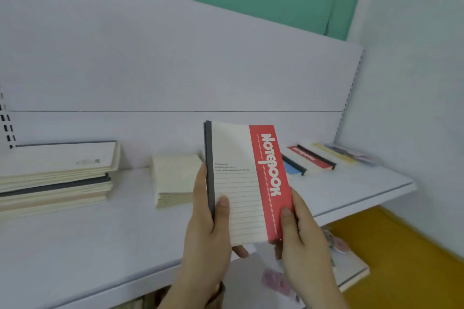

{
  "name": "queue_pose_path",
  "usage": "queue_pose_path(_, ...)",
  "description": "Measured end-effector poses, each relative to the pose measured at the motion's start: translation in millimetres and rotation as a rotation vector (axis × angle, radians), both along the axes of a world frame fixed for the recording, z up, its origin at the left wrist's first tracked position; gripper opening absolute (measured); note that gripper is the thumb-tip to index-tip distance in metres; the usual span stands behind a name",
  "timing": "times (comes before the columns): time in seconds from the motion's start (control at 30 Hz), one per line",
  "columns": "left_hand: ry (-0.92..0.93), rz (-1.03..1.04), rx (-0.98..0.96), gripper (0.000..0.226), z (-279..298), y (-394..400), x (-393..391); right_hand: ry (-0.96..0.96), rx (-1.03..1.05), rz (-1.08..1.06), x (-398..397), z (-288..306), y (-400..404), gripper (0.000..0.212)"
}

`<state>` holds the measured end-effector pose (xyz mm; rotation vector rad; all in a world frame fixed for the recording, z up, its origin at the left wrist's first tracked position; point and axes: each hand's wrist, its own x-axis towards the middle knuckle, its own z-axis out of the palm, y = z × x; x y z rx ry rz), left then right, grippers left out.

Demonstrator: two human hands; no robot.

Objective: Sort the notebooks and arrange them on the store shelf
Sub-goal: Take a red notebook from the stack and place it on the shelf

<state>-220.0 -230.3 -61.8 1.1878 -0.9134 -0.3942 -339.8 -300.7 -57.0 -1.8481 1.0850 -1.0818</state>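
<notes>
I hold a cream notebook with a red band reading NOTEBOOK (241, 183) upright above the white shelf (100, 233). My left hand (208, 223) grips its dark spine edge, thumb on the cover. My right hand (298, 233) pinches the red edge at the lower right. A tall stack of cream notebooks (55, 178) lies at the shelf's left. A smaller cream stack (173, 178) lies just left of the held notebook. Several notebooks with blue, red and yellow bands (313, 158) lie in a row at the shelf's back right.
The shelf's white back panel (175, 70) rises behind the stacks, and a white wall (414, 108) closes the right side. Below the shelf's front edge lie more notebooks with pink covers (278, 281) on a lower level, next to a yellow floor (401, 246).
</notes>
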Motion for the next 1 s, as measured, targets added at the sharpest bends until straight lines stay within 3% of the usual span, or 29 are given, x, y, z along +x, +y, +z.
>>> queue_pose_path(0.13, 0.027, -0.064, 0.004, 0.064, -9.4, -49.0, -66.6, 0.040, -0.001, -0.033, -73.2, -3.4, -36.5, 0.063)
queue_pose_path(0.4, 0.076, -0.084, 0.090, 0.063, -17.2, -146.6, -167.9, 0.083, -0.117, -0.052, -185.3, -16.2, -133.7, 0.053)
queue_pose_path(0.47, 0.094, -0.049, 0.104, 0.059, -17.5, -168.1, -178.5, 0.167, -0.199, -0.067, -197.8, -21.3, -155.7, 0.056)
queue_pose_path(0.57, 0.093, 0.007, 0.146, 0.053, -22.6, -203.5, -186.2, 0.360, -0.317, -0.037, -206.0, -24.9, -187.4, 0.068)
queue_pose_path(0.7, 0.054, 0.127, 0.175, 0.046, -21.8, -258.2, -180.2, 0.614, -0.256, 0.072, -209.6, -18.5, -242.8, 0.088)
queue_pose_path(0.87, 0.055, 0.133, 0.203, 0.038, -17.8, -328.8, -160.3, 0.771, -0.315, 0.137, -197.3, -5.0, -322.7, 0.088)
queue_pose_path(0.93, -0.029, 0.143, 0.273, 0.040, -21.6, -355.2, -146.6, 0.808, -0.407, 0.134, -188.8, -1.5, -354.3, 0.088)
queue_pose_path(1.0, -0.248, 0.187, 0.356, 0.034, -28.7, -378.5, -126.7, 0.803, -0.471, 0.148, -181.2, -4.2, -386.6, 0.091)
